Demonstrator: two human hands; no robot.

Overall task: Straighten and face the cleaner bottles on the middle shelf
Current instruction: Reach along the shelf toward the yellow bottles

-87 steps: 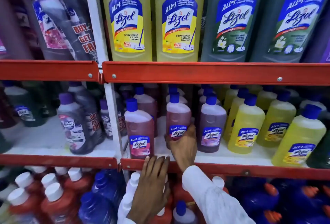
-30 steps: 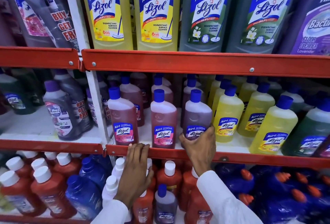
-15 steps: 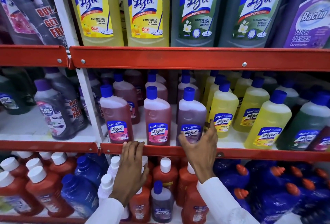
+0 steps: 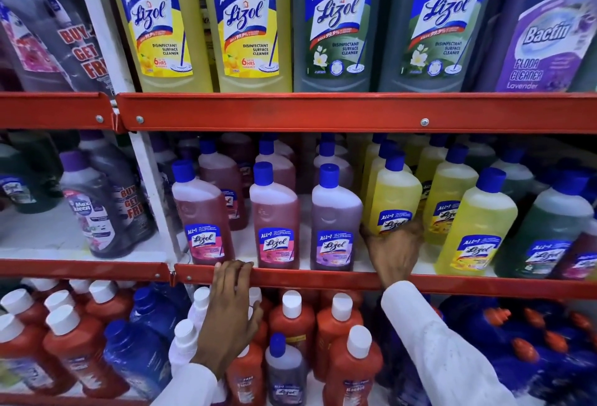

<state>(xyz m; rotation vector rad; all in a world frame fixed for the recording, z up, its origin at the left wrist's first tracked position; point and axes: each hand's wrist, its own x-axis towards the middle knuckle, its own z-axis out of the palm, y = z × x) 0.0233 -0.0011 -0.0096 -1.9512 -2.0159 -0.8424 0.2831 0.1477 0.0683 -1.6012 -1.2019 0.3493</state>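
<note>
On the middle shelf point(image 4: 323, 278) stand rows of Lizol bottles with blue caps. At the front are two pink bottles point(image 4: 202, 211) point(image 4: 274, 221), then a purple bottle point(image 4: 336, 224), all with labels facing out. To their right stands a yellow bottle point(image 4: 395, 192), set a little back from the edge. My right hand point(image 4: 394, 250) wraps around the base of that yellow bottle. My left hand point(image 4: 231, 315) rests with its fingers hooked over the red shelf lip, below the first two pink bottles, holding no bottle.
More yellow bottles point(image 4: 475, 231) and green ones point(image 4: 549, 228) fill the shelf's right side. A white upright point(image 4: 151, 185) divides off dark Maxkleen bottles point(image 4: 93, 205) at left. Large Lizol bottles point(image 4: 245, 24) fill the top shelf; red, white-capped bottles point(image 4: 290, 325) fill the bottom.
My right hand has left the purple bottle and moved right onto the base of the front yellow bottle. My left hand stays on the shelf lip. The view has shifted right.
</note>
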